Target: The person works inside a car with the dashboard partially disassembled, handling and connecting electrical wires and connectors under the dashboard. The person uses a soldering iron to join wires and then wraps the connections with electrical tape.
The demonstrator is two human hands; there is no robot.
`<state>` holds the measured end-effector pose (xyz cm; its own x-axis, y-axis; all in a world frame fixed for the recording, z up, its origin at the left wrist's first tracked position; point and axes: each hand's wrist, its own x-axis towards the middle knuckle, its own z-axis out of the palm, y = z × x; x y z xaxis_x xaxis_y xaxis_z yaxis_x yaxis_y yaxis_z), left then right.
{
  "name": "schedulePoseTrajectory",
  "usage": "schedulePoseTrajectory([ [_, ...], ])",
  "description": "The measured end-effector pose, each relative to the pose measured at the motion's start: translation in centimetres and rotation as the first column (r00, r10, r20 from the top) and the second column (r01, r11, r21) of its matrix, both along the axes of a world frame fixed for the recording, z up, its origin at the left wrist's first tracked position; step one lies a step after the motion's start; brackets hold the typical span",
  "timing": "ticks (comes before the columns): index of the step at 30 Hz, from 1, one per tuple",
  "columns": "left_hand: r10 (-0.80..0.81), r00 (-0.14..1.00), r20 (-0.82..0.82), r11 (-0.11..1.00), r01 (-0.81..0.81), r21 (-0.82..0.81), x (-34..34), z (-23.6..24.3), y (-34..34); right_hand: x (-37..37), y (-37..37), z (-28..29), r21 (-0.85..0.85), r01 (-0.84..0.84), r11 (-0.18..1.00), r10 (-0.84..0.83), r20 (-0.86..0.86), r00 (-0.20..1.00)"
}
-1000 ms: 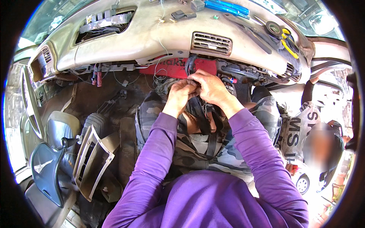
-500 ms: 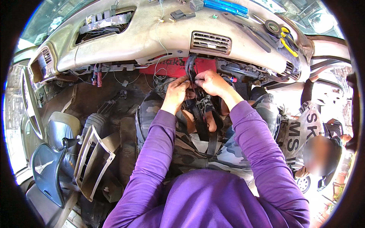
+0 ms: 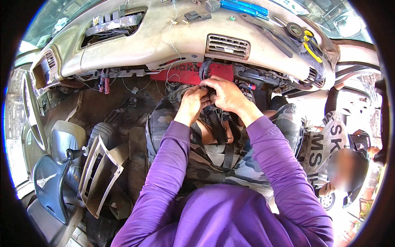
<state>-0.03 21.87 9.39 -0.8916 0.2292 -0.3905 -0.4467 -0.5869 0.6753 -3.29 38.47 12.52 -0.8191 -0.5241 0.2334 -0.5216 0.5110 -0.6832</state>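
A dark wiring harness (image 3: pixel 205 68) in corrugated sleeving hangs from under the beige dashboard, just below an air vent. Its lower part runs into my two hands, which meet in front of my lap. My left hand (image 3: pixel 191 103) is closed on the harness from the left, fingertips bunched together. From the other side my right hand (image 3: pixel 228 97) grips it too, the index finger bent across its front. The fingers cover the exact spot they work on. Behind the harness lies a red panel (image 3: pixel 175 73) with dark lettering.
On the dashboard (image 3: pixel 135 49) lie blue-handled tools (image 3: pixel 245 7), a black tape roll (image 3: pixel 294 29), yellow-handled pliers (image 3: pixel 312 50) and small relays. Thin loose wires dangle below it. A removed trim frame (image 3: pixel 101 177) and gear lever (image 3: pixel 74 154) are at left. At right another person crouches outside.
My right hand has shifted slightly left and up, closer against my left hand. It now covers the stretch of harness that showed between them.
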Motion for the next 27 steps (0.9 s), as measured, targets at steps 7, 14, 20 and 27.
schedulePoseTrajectory([
  [7, -0.031, 0.999, -0.016, 0.984, 0.028, -0.178, -0.2, -0.2, 0.0, -1.5, 0.9, -1.2, 0.088, 0.395, 0.915, -0.403, 0.261, 0.877],
  [14, 0.012, 0.997, 0.070, 0.980, 0.002, -0.197, -0.4, -0.3, 0.2, -1.4, 1.1, -1.1, 0.249, 0.066, 0.966, -0.133, 0.263, 0.956],
  [20, -0.033, 0.997, 0.074, 0.982, 0.046, -0.181, -0.6, -0.8, -0.9, -1.6, 2.2, -0.2, 0.206, -0.120, 0.971, 0.036, 0.369, 0.929],
  [27, 0.056, 0.998, 0.039, 0.984, -0.048, -0.170, -0.3, 0.1, 0.4, -0.8, 1.1, 0.2, 0.134, 0.135, 0.982, -0.160, 0.204, 0.966],
])
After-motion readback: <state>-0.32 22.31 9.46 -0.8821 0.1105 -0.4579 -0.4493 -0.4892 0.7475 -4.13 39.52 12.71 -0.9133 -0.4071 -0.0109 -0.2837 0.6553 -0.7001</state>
